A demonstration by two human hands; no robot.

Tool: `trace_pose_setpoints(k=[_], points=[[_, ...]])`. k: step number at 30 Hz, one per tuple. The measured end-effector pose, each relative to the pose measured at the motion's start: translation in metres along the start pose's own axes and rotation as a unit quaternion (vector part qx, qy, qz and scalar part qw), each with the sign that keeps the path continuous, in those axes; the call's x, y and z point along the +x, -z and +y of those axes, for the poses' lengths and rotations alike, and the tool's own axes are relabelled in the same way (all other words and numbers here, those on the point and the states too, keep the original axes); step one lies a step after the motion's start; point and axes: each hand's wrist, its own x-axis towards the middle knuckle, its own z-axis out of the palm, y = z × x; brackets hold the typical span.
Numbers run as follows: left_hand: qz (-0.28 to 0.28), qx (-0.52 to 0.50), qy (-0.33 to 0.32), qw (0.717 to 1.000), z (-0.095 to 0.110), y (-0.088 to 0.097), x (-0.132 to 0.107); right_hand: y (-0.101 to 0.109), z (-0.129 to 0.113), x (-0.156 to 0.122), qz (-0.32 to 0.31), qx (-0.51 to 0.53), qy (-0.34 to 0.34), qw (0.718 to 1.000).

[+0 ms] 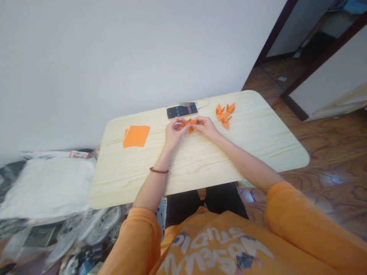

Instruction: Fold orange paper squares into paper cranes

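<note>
A: In the head view, where is the folded paper [190, 123]?
B: Near the middle of the surface [126, 175], between the two hands. It is orange, small and creased, with points sticking out; the fingers hide some of its shape.

A: How do the hands stand?
B: Both pinch it. The left hand [173, 133] has its thumb and fingers closed on one side, and the right hand [207, 128] nips the other side the same way.

A: What lies around them?
B: Taking the folded paper as the clock's centre, a phone [182, 110] lies at eleven o'clock, just beyond the hands, its dark screen showing digits. A pale cable [205, 102] runs by its right end, towards one o'clock.

A: And further out?
B: Between two and three o'clock there's a cluster of folded orange birds [225, 114], close together, with pointed tips. Between eight and nine, a few flat orange sheets [136, 136] overlap slightly out of line.

A: Anything off the surface?
B: At eight o'clock, well apart, a white bundle [51, 183]. At three to four o'clock, wooden floor [338, 149].
</note>
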Motion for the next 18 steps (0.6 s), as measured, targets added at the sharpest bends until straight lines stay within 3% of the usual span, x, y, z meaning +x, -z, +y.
trace_pose_setpoints(k=[6,14,18], points=[[0.015,-0.005,-0.002,1.000,-0.003,0.002,0.002,0.002,0.002,0.002,0.038,-0.019,0.036,0.998],[0.067,-0.042,0.026,0.997,-0.018,0.009,0.009,0.002,-0.003,0.001,0.038,0.089,-0.016,0.995],[0.053,-0.043,0.048,0.997,-0.021,0.010,0.009,0.002,-0.005,0.001,0.044,0.096,-0.015,0.994]])
